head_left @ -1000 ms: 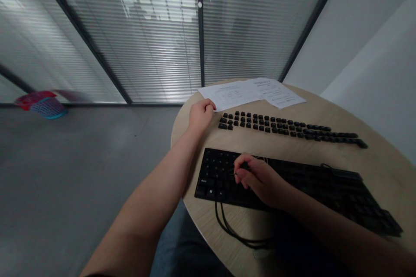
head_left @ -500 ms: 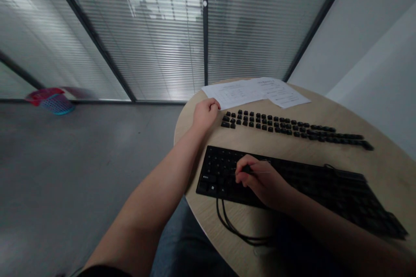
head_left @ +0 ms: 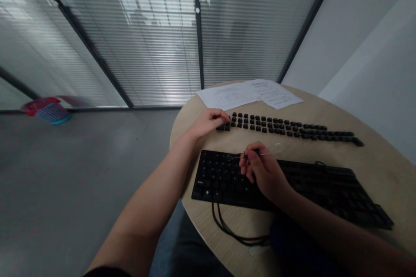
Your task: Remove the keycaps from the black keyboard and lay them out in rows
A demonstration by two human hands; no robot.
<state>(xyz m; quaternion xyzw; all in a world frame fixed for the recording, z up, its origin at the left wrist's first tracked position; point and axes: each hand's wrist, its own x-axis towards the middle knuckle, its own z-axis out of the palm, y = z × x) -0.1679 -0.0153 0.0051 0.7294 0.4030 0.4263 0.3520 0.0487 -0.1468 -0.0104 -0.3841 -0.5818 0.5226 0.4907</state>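
Observation:
My left hand (head_left: pixel 209 122) rests at the left end of several rows of loose black keycaps (head_left: pixel 258 123). Its fingers are bent, with the tips closed at a keycap (head_left: pixel 229 117) that they partly cover. Over the left part of a black keyboard (head_left: pixel 221 177), my right hand (head_left: pixel 260 164) pinches a wire keycap puller (head_left: pixel 274 149) by its dark middle. One wire end sticks out to the right; the other points left, just above the keys. My right hand and forearm hide part of the keyboard's middle.
Printed sheets of paper (head_left: pixel 227 95) lie at the far side of the round wooden table (head_left: pixel 182 138). A black cable (head_left: pixel 224 227) loops from the keyboard's near edge. On the floor at left stands a blue and red basket (head_left: pixel 53 114). Glass panels with blinds (head_left: pixel 156 52) rise behind.
My left hand has moved from beside the paper toward me onto the left end of the keycap rows. My right hand has risen and shifted away from me, with the puller turned. The view has shifted slightly.

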